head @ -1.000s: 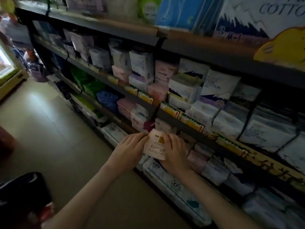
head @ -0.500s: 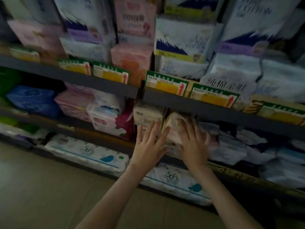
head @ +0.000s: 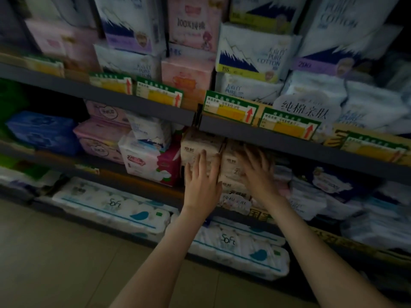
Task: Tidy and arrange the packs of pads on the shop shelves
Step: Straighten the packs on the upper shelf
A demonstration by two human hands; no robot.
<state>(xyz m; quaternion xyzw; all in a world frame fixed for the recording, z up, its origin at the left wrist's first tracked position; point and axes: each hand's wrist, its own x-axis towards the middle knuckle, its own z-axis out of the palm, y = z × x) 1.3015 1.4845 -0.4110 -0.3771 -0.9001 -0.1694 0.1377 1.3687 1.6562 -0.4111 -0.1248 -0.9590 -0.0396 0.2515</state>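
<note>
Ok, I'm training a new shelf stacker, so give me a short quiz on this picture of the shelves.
1. True or false: the left hand and right hand lie flat on the beige packs.
2. The arrows on the price tags are: A red, B blue, C black.
3. Fill in: the Soft rolls lie on the ___ shelf.
Key: 1 true; 2 A; 3 bottom.
</note>
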